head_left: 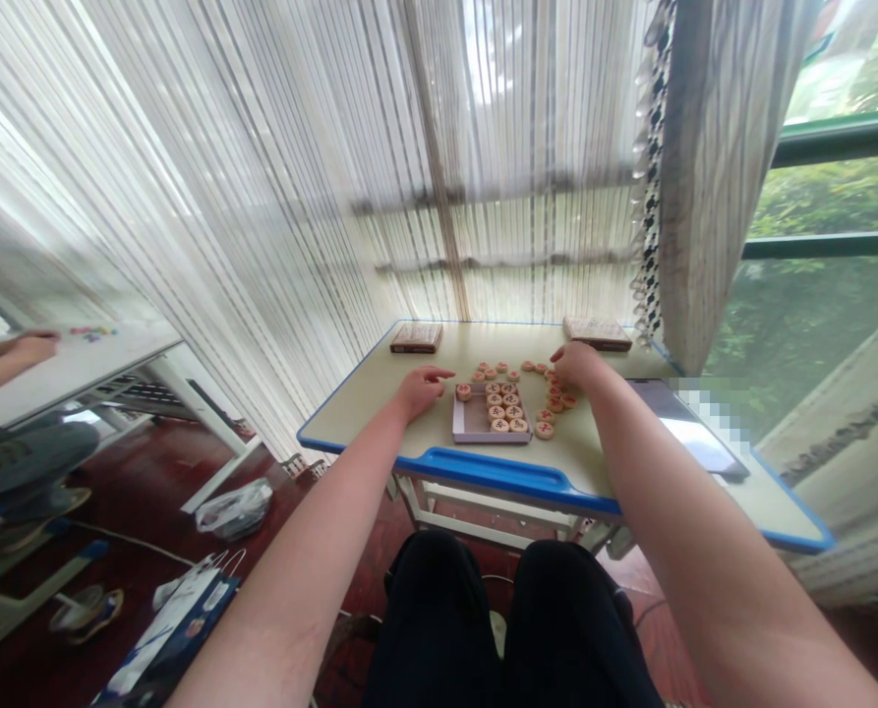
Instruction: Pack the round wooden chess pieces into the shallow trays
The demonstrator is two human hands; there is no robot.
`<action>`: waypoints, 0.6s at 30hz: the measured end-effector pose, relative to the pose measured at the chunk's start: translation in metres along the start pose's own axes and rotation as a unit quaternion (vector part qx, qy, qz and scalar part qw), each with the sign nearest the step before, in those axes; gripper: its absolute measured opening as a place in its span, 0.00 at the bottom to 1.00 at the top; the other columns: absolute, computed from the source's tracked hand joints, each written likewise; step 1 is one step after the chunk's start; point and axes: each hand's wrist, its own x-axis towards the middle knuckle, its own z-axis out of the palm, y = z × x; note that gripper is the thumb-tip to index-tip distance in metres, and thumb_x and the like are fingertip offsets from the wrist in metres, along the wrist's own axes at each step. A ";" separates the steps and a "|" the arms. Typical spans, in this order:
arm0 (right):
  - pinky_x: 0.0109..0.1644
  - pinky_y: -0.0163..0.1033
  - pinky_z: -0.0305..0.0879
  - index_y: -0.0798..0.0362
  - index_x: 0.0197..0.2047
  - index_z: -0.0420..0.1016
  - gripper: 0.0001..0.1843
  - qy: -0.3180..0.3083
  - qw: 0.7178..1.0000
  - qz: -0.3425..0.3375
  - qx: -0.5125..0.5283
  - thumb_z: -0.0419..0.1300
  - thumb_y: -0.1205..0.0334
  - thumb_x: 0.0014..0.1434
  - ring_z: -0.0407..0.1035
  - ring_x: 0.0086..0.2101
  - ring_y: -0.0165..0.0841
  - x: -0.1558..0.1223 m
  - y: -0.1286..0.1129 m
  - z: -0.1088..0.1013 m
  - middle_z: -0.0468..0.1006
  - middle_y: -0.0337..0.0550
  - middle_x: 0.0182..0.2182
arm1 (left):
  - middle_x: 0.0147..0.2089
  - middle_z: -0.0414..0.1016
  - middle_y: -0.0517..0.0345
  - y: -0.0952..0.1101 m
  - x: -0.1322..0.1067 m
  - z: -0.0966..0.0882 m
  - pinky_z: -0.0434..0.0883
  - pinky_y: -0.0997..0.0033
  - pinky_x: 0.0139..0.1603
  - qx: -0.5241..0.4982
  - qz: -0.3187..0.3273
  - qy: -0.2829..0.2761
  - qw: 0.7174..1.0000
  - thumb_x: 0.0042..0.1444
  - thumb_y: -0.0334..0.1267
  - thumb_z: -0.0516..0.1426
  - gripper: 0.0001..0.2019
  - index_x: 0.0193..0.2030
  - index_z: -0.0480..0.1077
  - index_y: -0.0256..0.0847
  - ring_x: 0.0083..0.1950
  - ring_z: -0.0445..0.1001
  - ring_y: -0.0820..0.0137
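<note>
A shallow open box [475,436] sits on the desk with round wooden Chinese chess pieces in it. Two columns of dark-lettered pieces [510,413] fill its right part, and one red-lettered piece [463,391] lies in the back left corner. My left hand [422,390] is just left of the box, its index finger stretched toward the box's edge, holding nothing visible. Loose red-lettered pieces [555,403] lie scattered behind and to the right of the box. Over the back of these, my right hand [577,364] has its fingers bent together; whatever is between them is hidden.
Two flat boxes [416,338] [597,332] lie at the desk's back edge. A dark tablet-like device [685,428] rests on the right under my forearm. String curtains [439,147] hang behind. At left, another person's hand [36,346] is over a separate table [114,359].
</note>
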 end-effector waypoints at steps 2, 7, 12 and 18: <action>0.38 0.38 0.65 0.55 0.41 0.78 0.15 -0.018 1.000 0.009 0.010 0.61 0.59 0.50 0.72 0.34 0.38 -0.003 -0.001 0.002 0.78 0.51 0.34 | 0.39 0.75 0.56 0.000 0.000 -0.001 0.69 0.76 0.40 0.003 0.000 0.000 1.000 0.41 0.25 0.52 0.22 0.44 0.75 0.40 0.39 0.71 0.71; 0.36 0.36 0.64 0.54 0.44 0.76 0.20 -0.033 0.999 0.009 0.035 0.59 0.51 0.50 0.72 0.32 0.35 -0.009 -0.008 0.009 0.79 0.48 0.33 | 0.41 0.76 0.57 0.002 -0.001 -0.001 0.68 0.76 0.41 0.000 -0.006 0.011 1.000 0.41 0.26 0.53 0.22 0.44 0.75 0.41 0.42 0.71 0.69; 0.41 0.43 0.64 0.58 0.38 0.77 0.28 -0.011 0.999 0.008 -0.052 0.56 0.40 0.48 0.71 0.40 0.43 -0.007 -0.013 0.011 0.78 0.57 0.36 | 0.44 0.76 0.56 0.001 0.000 -0.001 0.69 0.75 0.40 -0.013 -0.018 0.011 1.000 0.41 0.26 0.53 0.22 0.45 0.75 0.40 0.39 0.71 0.70; 0.40 0.38 0.65 0.54 0.42 0.77 0.21 -0.052 0.998 -0.036 -0.016 0.62 0.51 0.46 0.72 0.37 0.39 -0.011 -0.016 0.002 0.79 0.49 0.36 | 0.45 0.76 0.56 0.002 -0.001 -0.001 0.69 0.75 0.42 0.006 -0.017 0.016 1.000 0.42 0.27 0.53 0.21 0.45 0.74 0.40 0.40 0.72 0.70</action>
